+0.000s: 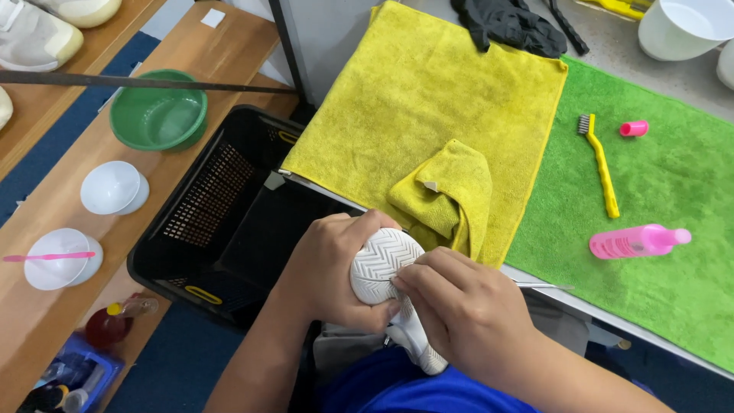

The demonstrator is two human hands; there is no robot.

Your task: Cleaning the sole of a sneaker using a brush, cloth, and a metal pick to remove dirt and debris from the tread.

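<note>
My left hand point(329, 268) cups a white shoe point(384, 260) turned sole up, its herringbone tread facing me. My right hand point(459, 310) pinches a thin metal pick point(544, 287) whose tip rests on the tread near the toe. Both hands hover over my lap, just in front of the table edge. A crumpled yellow cloth point(447, 195) lies right behind the shoe on a flat yellow towel point(428, 99).
A green towel point(673, 229) carries a yellow brush point(600, 164), a pink cap point(634, 128) and a pink spray bottle point(638, 241). A black crate point(222, 218) stands on the floor left. A green bowl point(158, 115) and white bowls point(113, 187) sit on a wooden bench.
</note>
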